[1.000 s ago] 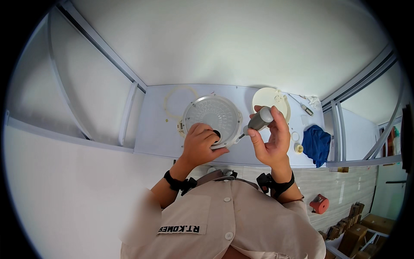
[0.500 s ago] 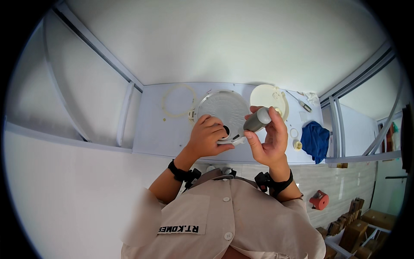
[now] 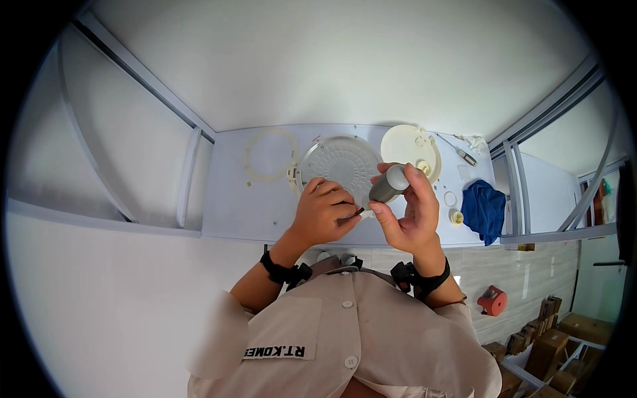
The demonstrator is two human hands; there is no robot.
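Observation:
My right hand (image 3: 419, 209) is wrapped round a dark grey cylinder (image 3: 385, 191) with a lighter grey rounded end. The cylinder is tilted, its light end up and to the right. Just left of it, my left hand (image 3: 325, 211) has its fingers bent and drawn together over the near rim of a round silver pan-like plate (image 3: 340, 159). A small dark piece (image 3: 360, 211) shows at its fingertips beside the cylinder's lower end; its kind cannot be made out. The left fingers hide part of the plate's near edge.
On the white table (image 3: 232, 212) lie a cream ring (image 3: 249, 156), a round cream lid (image 3: 398, 142), a screwdriver-like tool (image 3: 466, 157), a small cream cap (image 3: 456, 217) and a crumpled blue cloth (image 3: 483, 212). A red stool (image 3: 492, 300) stands on the floor, right.
My left hand has shifted slightly, and the round black end by its fingers is no longer visible. My right hand still holds the grey cylinder, moved a little left.

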